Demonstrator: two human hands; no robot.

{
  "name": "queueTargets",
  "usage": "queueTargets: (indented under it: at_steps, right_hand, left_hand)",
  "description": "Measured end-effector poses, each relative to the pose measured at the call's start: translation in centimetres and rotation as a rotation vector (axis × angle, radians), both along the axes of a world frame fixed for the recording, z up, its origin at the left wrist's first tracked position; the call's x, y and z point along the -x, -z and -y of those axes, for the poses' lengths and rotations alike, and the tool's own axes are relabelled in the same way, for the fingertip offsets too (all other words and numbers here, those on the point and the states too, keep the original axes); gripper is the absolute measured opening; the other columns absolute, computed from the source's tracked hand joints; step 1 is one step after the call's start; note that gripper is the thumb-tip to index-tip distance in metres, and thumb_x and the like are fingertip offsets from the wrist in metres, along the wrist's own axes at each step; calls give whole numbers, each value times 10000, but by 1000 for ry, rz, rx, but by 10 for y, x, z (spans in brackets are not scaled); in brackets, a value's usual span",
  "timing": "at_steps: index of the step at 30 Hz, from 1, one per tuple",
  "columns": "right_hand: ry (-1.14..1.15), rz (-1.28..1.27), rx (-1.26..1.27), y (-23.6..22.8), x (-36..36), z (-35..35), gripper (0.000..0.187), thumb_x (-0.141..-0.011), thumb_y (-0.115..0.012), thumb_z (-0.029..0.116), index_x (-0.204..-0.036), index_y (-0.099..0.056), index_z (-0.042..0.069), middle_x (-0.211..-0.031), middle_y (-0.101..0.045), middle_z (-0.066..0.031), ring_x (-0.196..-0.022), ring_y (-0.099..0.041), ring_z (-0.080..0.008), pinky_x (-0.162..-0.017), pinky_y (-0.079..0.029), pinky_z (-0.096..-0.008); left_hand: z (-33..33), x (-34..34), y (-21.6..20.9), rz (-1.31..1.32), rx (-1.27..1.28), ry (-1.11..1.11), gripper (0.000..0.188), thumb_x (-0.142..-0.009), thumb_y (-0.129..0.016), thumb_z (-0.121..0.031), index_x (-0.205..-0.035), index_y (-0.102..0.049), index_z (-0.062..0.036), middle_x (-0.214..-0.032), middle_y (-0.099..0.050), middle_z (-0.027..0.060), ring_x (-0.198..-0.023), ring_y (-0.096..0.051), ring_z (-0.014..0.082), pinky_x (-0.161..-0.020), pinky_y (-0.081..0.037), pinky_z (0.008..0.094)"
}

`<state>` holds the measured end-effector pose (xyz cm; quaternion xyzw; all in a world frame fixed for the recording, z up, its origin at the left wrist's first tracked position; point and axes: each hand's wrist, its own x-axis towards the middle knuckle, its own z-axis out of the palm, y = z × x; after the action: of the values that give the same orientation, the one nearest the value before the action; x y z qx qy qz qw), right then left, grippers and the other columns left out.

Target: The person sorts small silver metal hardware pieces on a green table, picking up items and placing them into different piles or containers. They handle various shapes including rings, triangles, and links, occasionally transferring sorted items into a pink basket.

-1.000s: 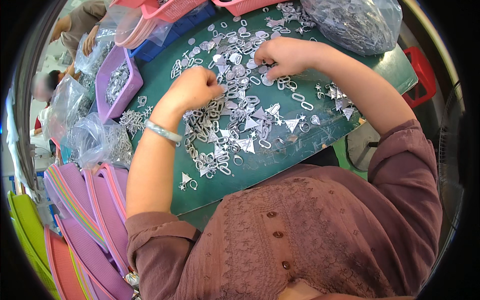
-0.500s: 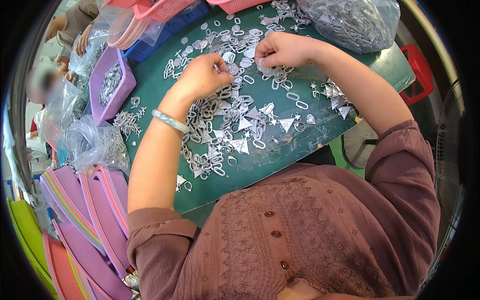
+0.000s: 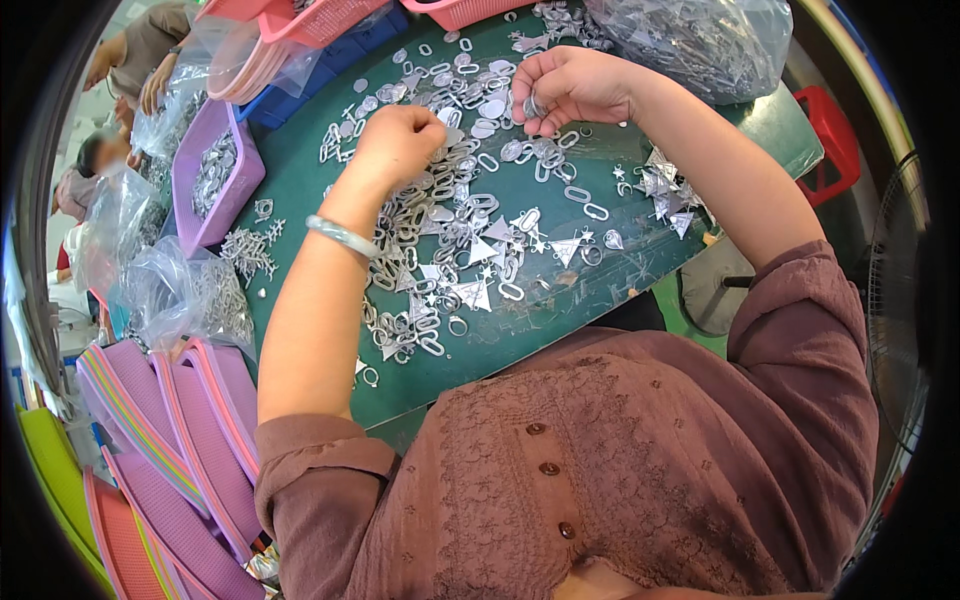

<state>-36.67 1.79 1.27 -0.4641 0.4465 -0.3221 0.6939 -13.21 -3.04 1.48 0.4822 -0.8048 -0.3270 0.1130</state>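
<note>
Small silver-coloured metal pieces lie spread over a green table [image 3: 520,355]: oval links [image 3: 596,212], flat round discs [image 3: 491,108], triangular pieces [image 3: 482,249] and rings [image 3: 457,326]. Over the left side of the spread, my left hand [image 3: 400,145] is closed, back upward; its fingertips and anything in them are hidden. A pale bangle [image 3: 342,237] circles that wrist. My right hand [image 3: 575,88] is raised above the far side of the spread. Its fingers are loosely curled, and a small round metal disc [image 3: 532,106] shows between them.
A purple basket [image 3: 249,170] of metal pieces stands at the left beside clear bags [image 3: 165,300]. Pink baskets [image 3: 325,28] and a large bag of parts [image 3: 690,50] line the far edge. Stacked baskets [image 3: 150,430] are lower left. Another person's hand [image 3: 158,85] shows far left.
My right hand has lifted slightly away from the pieces and its fingers have loosened, uncovering discs on the table. My left hand has drawn a little left, fingers curling out of sight.
</note>
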Motion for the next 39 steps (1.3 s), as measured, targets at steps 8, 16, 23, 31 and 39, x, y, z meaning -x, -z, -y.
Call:
queueTargets:
  at_steps: [8, 16, 23, 31, 39]
  right_hand:
    - [-209, -639, 378, 2, -1, -1, 103, -692, -592, 72, -777, -569, 19, -706, -575, -48, -671, -562, -151, -566, -435, -267]
    - [-399, -999, 793, 9, -7, -6, 121, -624, -629, 80, -732, -595, 37, -718, -597, -103, -705, -576, -256, -635, -450, -337]
    - [-407, -994, 795, 5, -5, -14, 136, -645, -633, 103, -707, -537, 29, -761, -560, -115, -775, -551, -287, -675, -431, -360]
    - [-260, -599, 533, 5, 3, -13, 110, -667, -612, 90, -680, -514, 40, -693, -555, -59, -623, -539, -160, -549, -412, -271]
    - [128, -67, 204, -2, -1, 14, 162, -733, -585, 93, -881, -536, 52, -736, -559, -27, -608, -520, -79, -468, -371, -200]
  left_hand:
    - [-10, -4, -11, -793, -1063, -119, 115, -790, -534, -163, -834, -544, -57, -843, -588, 78, -680, -553, 146, -528, -431, 233]
    - [-23, 29, -2, -390, -582, -20, 160, -719, -662, -145, -814, -554, -74, -706, -583, 42, -588, -544, 129, -452, -396, 234]
    - [-36, 46, 8, 131, 166, 281, 303, -651, -702, -149, -916, -609, -34, -771, -606, 118, -731, -585, 249, -671, -457, 321]
    - [-32, 38, 0, -100, -169, 151, 224, -704, -667, -147, -879, -573, -42, -679, -543, 25, -588, -493, 126, -515, -407, 227]
    - [-14, -1, -6, -1236, -1100, -120, 205, -775, -525, -123, -946, -529, -8, -859, -537, 130, -707, -505, 183, -454, -380, 201]
